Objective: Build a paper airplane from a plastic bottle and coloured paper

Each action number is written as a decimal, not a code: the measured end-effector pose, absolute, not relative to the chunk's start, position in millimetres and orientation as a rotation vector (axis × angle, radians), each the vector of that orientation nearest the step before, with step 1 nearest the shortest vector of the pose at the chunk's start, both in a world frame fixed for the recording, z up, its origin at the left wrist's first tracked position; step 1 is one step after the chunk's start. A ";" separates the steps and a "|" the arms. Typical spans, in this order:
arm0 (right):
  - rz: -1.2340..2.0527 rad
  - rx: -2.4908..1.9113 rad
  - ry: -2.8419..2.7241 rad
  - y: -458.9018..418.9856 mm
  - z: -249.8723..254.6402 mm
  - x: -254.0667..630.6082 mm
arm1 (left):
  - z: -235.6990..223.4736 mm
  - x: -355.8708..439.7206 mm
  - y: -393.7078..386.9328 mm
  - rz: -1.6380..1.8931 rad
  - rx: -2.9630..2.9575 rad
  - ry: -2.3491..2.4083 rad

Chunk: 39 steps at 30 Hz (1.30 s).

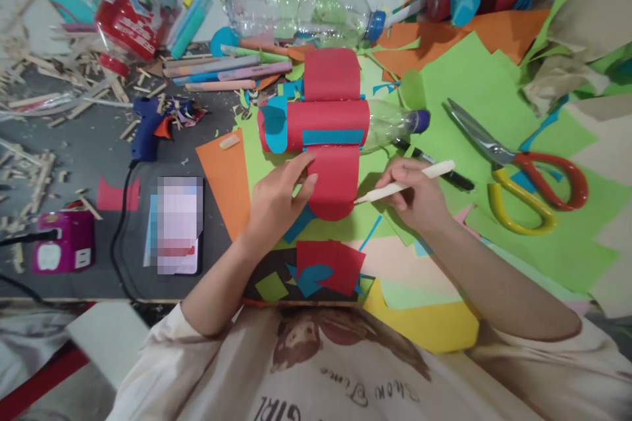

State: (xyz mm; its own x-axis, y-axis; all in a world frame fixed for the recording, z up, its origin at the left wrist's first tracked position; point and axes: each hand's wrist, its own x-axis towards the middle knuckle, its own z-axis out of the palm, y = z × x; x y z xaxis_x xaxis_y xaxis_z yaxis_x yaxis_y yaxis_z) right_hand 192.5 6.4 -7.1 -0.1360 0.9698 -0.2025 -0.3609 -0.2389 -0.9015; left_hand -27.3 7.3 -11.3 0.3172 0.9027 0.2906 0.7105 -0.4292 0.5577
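Observation:
A clear plastic bottle (388, 120) lies on its side, wrapped in red paper with blue strips and a purple-blue cap. Two rounded red paper flaps stick out from it, one away from me and one toward me. My left hand (279, 196) holds the left edge of the near red paper flap (336, 181), with thumb and forefinger on it. My right hand (412, 194) grips a cream-coloured marker pen (388, 193), whose tip is at the flap's lower right edge. Behind that hand lies a black marker (457, 179).
Scissors (508, 156) with red and yellow handles lie open on green paper (474, 85) at right. A glue gun (148, 128), phone (190, 223) and purple box (64, 243) are at left. Several pens (227, 71), wood scraps and another bottle (296, 10) lie farther back.

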 end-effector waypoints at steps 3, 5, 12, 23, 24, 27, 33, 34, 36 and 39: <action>1.621 -1.015 -0.887 6.5 -7.6 193.3 | -14.2 -25.4 9.7 0.907 2.105 1.379; 1.627 -0.989 -0.908 6.2 -8.4 194.1 | -13.9 -24.7 10.6 0.953 2.011 1.350; 1.604 -0.929 -0.926 5.8 -10.3 192.0 | -9.3 -22.2 7.6 0.756 1.921 1.354; 1.582 -0.987 -1.077 2.7 -19.5 193.5 | -19.0 -23.0 9.2 0.617 2.143 1.448; 1.567 -1.000 -1.120 2.7 -20.4 194.6 | -19.4 -23.5 9.8 0.613 2.158 1.457; 1.491 -1.065 -1.221 2.5 -21.3 196.4 | -20.1 -24.9 10.8 0.620 2.210 1.458; 1.470 -1.114 -1.214 0.9 -17.5 194.7 | -23.2 -26.0 10.8 0.637 2.303 1.424; 1.466 -1.126 -1.230 0.8 -17.2 194.8 | -24.0 -25.9 10.8 0.641 2.310 1.427; 1.466 -1.151 -1.255 1.0 -17.1 195.4 | -25.1 -25.4 10.8 0.637 2.312 1.445; 1.481 -1.166 -1.273 1.8 -17.5 196.5 | -24.8 -24.7 10.7 0.592 2.291 1.470</action>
State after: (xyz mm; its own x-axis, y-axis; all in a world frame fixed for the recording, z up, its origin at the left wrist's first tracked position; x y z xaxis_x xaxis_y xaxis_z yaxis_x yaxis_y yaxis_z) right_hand 196.5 1.8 -17.5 -0.2141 0.9691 -0.1227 -0.0240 -0.1308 -0.9911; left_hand -24.7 10.7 -24.8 0.3731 0.9148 0.1548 0.7667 -0.3980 0.5037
